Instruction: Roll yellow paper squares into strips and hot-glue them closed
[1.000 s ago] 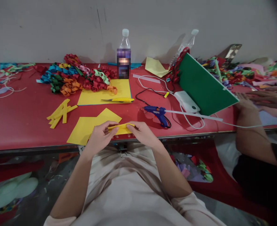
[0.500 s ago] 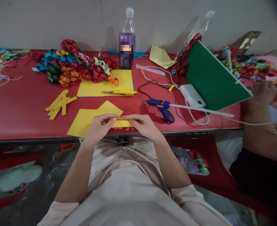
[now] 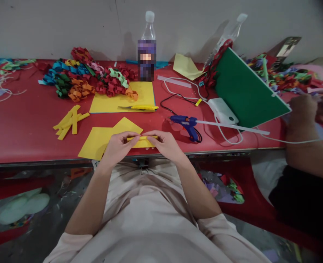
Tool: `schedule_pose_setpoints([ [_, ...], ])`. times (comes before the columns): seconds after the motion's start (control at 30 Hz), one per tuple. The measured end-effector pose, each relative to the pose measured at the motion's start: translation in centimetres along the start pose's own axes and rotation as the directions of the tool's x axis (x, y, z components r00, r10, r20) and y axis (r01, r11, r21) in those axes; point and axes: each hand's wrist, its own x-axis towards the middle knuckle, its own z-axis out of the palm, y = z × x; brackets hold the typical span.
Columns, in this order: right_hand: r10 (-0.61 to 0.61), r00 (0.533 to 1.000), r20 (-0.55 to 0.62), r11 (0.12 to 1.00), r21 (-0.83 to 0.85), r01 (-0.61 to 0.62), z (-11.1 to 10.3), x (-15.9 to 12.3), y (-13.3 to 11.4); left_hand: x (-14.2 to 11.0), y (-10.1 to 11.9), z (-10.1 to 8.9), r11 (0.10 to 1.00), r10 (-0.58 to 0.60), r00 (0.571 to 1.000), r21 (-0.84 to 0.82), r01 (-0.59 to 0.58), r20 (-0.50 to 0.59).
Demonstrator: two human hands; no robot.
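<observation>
Between my two hands is a piece of yellow paper point(image 3: 143, 143) with a narrow fold along its far edge, near the table's front edge. My left hand point(image 3: 119, 145) pinches the fold's left part, thumb on top. The right part is pinched by my right hand point(image 3: 165, 144), its thumb close to the left one. Under and beside my left hand lie yellow paper sheets point(image 3: 95, 140). Several cut yellow strips point(image 3: 71, 122) rest in a small pile to the left. Beyond my hands, a yellow cutter knife point(image 3: 143, 107) lies on a larger yellow sheet point(image 3: 109, 102).
A blue glue gun point(image 3: 187, 124) with a long glue stick lies right, near a white power bank-like box point(image 3: 222, 111) and cables. A green board point(image 3: 249, 87) leans behind. Paper chains point(image 3: 82, 76) and a bottle point(image 3: 147, 58) stand at the back. Another person's arm point(image 3: 301, 124) is far right.
My thumbs have shifted slightly along the folded yellow paper, and more of the fold shows. The other person's hands at the right have moved a little.
</observation>
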Motion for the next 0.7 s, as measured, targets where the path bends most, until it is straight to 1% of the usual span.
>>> schedule_pose_setpoints([
  [0.17, 0.026, 1.000, -0.005, 1.000, 0.012, -0.025, 0.29, 0.03, -0.09, 0.01, -0.40, 0.27, 1.000, -0.008, 0.999, -0.012, 0.008, -0.040],
  [0.37, -0.059, 0.996, -0.063, 0.982, -0.182, 0.047, 0.54, 0.32, 0.30, -0.20, -0.47, 0.12, 1.000, 0.020, 0.999, 0.004, -0.020, -0.027],
  [0.5, -0.095, 0.993, -0.071, 0.976, -0.205, 0.078, 0.56, 0.35, 0.77, -0.29, 0.03, 0.17, 0.998, 0.014, 1.000, 0.062, -0.015, 0.004],
  [0.6, -0.107, 0.992, -0.064, 0.965, -0.246, 0.089, 0.61, 0.29, 0.78, -0.38, 0.21, 0.39, 0.994, 0.001, 1.000, 0.106, 0.000, -0.005],
  [0.7, -0.115, 0.992, -0.056, 0.954, -0.286, 0.095, 0.55, 0.23, 0.65, -0.51, 0.13, 0.44, 0.991, 0.036, 0.999, 0.126, -0.033, -0.022],
])
